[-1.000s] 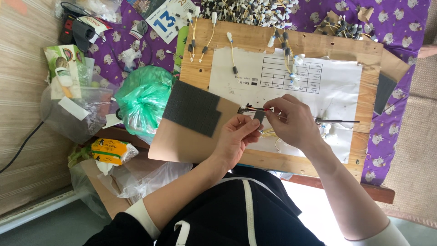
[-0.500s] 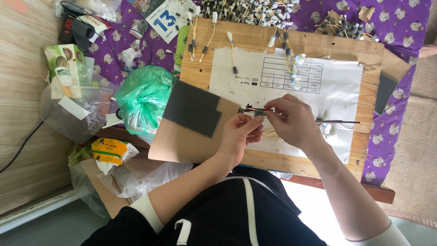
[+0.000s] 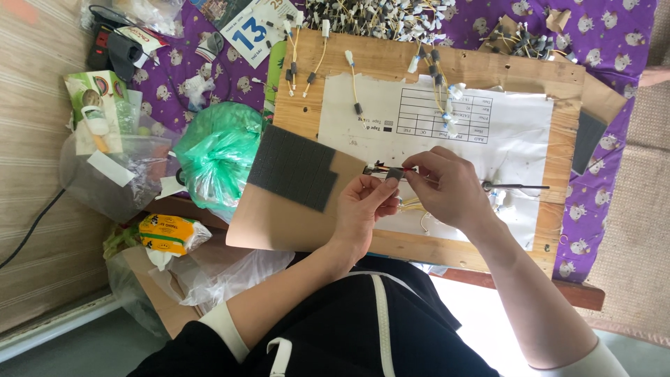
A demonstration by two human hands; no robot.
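Both hands are meeting at the centre of a wooden board (image 3: 551,77). The left hand (image 3: 363,209) and right hand (image 3: 453,188) are pinching a small bundle of thin wires (image 3: 391,170) between their fingertips, over a white printed sheet (image 3: 516,132). A dark grey pad (image 3: 293,166) is lying at nine o'clock from the hands, a green plastic bag (image 3: 218,153) farther out. Finished wire pieces (image 3: 377,14) are piling up at twelve o'clock on the purple cloth (image 3: 614,42).

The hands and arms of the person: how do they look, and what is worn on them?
Both hands, left and right, are bare, with no gloves. The forearms are bare too. White sleeves are pushed up to near the elbows, and a dark garment with white trim covers the body.
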